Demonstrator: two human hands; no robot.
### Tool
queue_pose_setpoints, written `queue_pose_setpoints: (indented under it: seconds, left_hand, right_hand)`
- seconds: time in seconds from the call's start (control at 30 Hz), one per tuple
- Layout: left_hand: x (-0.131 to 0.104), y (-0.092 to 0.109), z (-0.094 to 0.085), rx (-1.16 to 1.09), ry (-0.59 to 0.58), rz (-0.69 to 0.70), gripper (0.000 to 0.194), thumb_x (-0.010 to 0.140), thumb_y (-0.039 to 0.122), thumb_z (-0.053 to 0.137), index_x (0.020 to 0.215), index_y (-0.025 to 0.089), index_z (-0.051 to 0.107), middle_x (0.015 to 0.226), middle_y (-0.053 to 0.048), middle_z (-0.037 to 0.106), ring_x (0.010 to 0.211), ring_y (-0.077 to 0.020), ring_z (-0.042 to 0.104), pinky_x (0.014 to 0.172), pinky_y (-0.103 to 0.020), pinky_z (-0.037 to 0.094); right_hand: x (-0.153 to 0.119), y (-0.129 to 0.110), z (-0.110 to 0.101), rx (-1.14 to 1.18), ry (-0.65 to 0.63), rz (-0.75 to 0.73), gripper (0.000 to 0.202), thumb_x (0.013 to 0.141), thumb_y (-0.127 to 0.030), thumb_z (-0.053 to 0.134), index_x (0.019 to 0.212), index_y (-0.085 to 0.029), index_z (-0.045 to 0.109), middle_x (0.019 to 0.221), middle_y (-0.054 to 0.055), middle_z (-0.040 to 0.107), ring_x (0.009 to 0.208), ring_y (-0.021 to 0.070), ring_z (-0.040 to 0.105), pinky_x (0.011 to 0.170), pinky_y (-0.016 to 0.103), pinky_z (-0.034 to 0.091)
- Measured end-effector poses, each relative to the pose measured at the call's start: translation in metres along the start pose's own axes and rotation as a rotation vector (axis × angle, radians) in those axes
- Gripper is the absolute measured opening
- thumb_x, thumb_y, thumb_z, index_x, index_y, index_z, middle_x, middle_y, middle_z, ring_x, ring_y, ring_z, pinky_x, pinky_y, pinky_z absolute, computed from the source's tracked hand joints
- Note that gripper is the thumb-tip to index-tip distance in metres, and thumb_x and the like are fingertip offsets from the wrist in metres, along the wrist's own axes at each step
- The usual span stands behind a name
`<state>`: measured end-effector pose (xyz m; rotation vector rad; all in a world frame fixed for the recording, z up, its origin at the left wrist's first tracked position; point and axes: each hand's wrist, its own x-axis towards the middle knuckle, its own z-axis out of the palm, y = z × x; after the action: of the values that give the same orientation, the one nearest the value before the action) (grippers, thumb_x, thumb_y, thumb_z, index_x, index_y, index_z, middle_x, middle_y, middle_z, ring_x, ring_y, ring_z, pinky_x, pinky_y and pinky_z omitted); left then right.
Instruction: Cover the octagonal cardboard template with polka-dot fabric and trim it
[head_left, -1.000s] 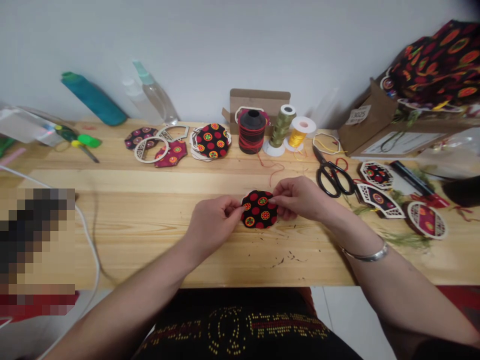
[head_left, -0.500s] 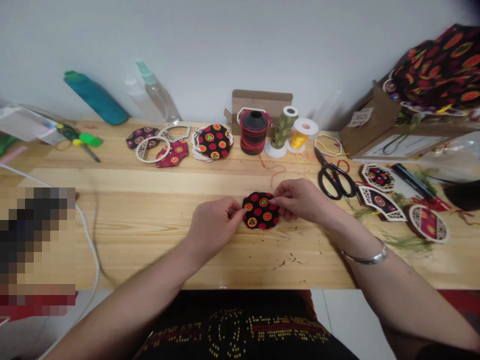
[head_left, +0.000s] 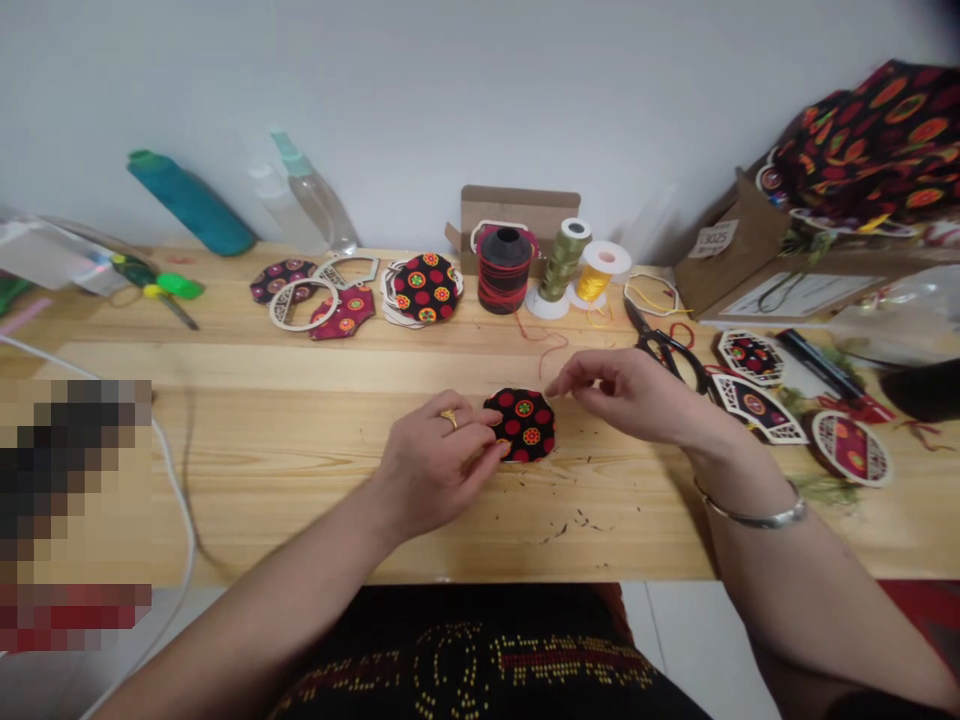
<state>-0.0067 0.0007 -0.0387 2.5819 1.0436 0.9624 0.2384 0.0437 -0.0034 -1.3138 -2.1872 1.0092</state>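
A small rounded fabric patch (head_left: 527,428), black with red dots and orange-yellow flowers, lies flat on the wooden table (head_left: 285,430). The fingers of my left hand (head_left: 442,455), which wears a gold ring, grip its left edge, thumb and fingertips partly covering the pattern. Just off the patch's upper right edge is my right hand (head_left: 626,395), its fingers bent and its fingertips close together. Whatever may be between them is too small to make out. Black scissors (head_left: 679,365) lie partly hidden behind my right hand.
Spools of red-black (head_left: 505,275), green (head_left: 562,270) and yellow thread (head_left: 595,280) stand along the back. Left of them are a stack of round patches (head_left: 425,290) and wooden frames (head_left: 304,302). At right are framed pieces (head_left: 851,448), a marker (head_left: 825,365) and a cardboard box (head_left: 757,260).
My right hand has let go of the patch's right edge and moved slightly up and to the right. My left hand has shifted further over the patch's left side.
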Motion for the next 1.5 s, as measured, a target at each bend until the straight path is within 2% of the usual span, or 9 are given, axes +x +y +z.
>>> queue_pose_setpoints:
  seconds: [0.13,0.4,0.63,0.77,0.87,0.97,1.23,1.33,1.5]
  left_hand:
    - [-0.002,0.001,-0.001,-0.006,-0.069,0.064,0.011,0.080,0.017,0.060,0.069,0.018,0.063,0.094,-0.009,0.076,0.071,-0.0181,0.066,0.071,-0.036,0.054]
    - [-0.002,0.003,-0.004,0.038,-0.044,-0.004,0.018,0.078,0.017,0.058,0.061,0.018,0.058,0.078,-0.009,0.075,0.063,-0.0190,0.066,0.058,-0.032,0.053]
    - [0.000,0.004,-0.004,0.054,0.071,-0.153,0.020,0.079,0.016,0.055,0.060,0.018,0.059,0.078,-0.009,0.075,0.064,-0.0181,0.067,0.061,-0.032,0.053]
    - [0.001,0.005,-0.007,0.064,0.151,-0.326,0.018,0.081,0.019,0.053,0.075,0.015,0.068,0.056,-0.003,0.067,0.047,-0.0132,0.057,0.048,-0.026,0.044]
    - [0.001,0.004,-0.009,0.007,0.130,-0.443,0.018,0.082,0.022,0.052,0.082,0.015,0.069,0.046,0.003,0.057,0.038,-0.0098,0.044,0.041,-0.023,0.034]
    - [-0.001,0.004,-0.008,-0.085,0.087,-0.491,0.017,0.080,0.019,0.051,0.087,0.014,0.066,0.051,0.003,0.059,0.037,-0.0073,0.039,0.039,-0.022,0.031]
    - [0.001,0.002,-0.003,0.035,0.101,-0.447,0.011,0.081,0.022,0.058,0.083,0.016,0.067,0.048,0.005,0.054,0.042,-0.0101,0.049,0.044,-0.023,0.040]
    - [0.000,-0.001,0.000,0.052,0.120,-0.287,0.013,0.083,0.018,0.058,0.089,0.015,0.068,0.073,-0.003,0.069,0.065,-0.0150,0.064,0.061,-0.027,0.052]
    - [-0.003,-0.006,0.006,0.088,0.087,-0.154,0.012,0.083,0.017,0.062,0.091,0.014,0.069,0.097,-0.010,0.071,0.086,-0.0216,0.065,0.075,-0.037,0.055]
  right_hand:
    - [-0.002,-0.004,0.001,-0.097,-0.123,-0.131,0.029,0.067,0.000,0.041,0.074,-0.018,0.062,0.083,0.002,0.066,0.071,0.0125,0.056,0.065,0.024,0.042]
    - [0.001,-0.006,0.011,-0.123,-0.129,-0.221,0.030,0.072,0.002,0.044,0.080,-0.016,0.067,0.080,0.002,0.054,0.072,0.0120,0.053,0.065,0.023,0.042]
    - [0.001,0.000,0.009,-0.089,-0.052,-0.210,0.024,0.072,0.001,0.044,0.068,-0.016,0.060,0.081,0.004,0.062,0.076,0.0132,0.057,0.067,0.024,0.042]
    - [0.003,0.000,0.010,-0.067,0.000,-0.211,0.023,0.070,0.001,0.043,0.067,-0.017,0.058,0.084,0.004,0.066,0.076,0.0133,0.058,0.064,0.024,0.041]
    - [0.003,-0.001,0.008,-0.048,0.034,-0.178,0.024,0.067,0.002,0.041,0.067,-0.018,0.056,0.087,0.005,0.069,0.074,0.0125,0.059,0.063,0.024,0.041]
    - [0.002,0.000,0.004,-0.023,0.066,-0.103,0.022,0.067,0.000,0.042,0.066,-0.018,0.054,0.088,0.005,0.071,0.076,0.0140,0.062,0.063,0.025,0.041]
    - [0.007,0.014,0.000,-0.003,0.078,0.112,0.014,0.076,-0.017,0.057,0.084,-0.015,0.067,0.076,0.004,0.070,0.064,0.0138,0.058,0.058,0.026,0.041]
    - [0.011,0.015,0.005,-0.022,0.093,0.098,0.019,0.078,-0.018,0.056,0.092,-0.015,0.070,0.081,0.005,0.072,0.066,0.0139,0.058,0.061,0.027,0.043]
    - [0.013,0.015,0.010,-0.121,0.076,0.139,0.013,0.078,-0.017,0.059,0.080,-0.016,0.072,0.077,0.004,0.072,0.066,0.0152,0.061,0.063,0.028,0.044]
